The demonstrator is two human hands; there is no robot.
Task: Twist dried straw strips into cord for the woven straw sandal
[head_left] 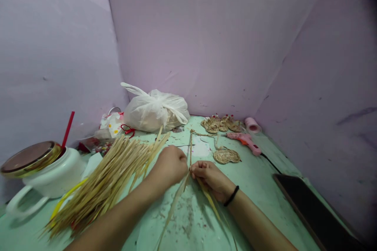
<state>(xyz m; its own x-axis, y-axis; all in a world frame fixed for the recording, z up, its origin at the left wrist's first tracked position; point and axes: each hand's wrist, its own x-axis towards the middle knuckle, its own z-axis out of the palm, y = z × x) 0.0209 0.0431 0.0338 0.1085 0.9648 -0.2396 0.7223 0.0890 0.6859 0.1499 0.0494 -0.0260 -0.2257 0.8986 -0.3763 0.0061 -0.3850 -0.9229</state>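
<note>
Both hands meet at the near end of a thin braided straw cord [191,150] over the middle of the table. My left hand [172,164] is closed in a fist, with a pale straw strip [173,208] running down from it. My right hand [210,178] pinches the cord where it splits into loose strips, and a yellowish strip [211,203] hangs below it. From the cord's far end, a thin braid leads right to a coiled oval straw piece [226,155] lying flat. Left of my hands lies a spread bundle of dry straw strips [108,176].
A pink glue gun [244,141] with a black cable lies at the right, near a pink spool [252,125] and several coiled straw pieces [219,124]. A dark phone-like slab [312,210] lies front right. A tied white plastic bag [156,111] and a white mug [55,174] stand back and left.
</note>
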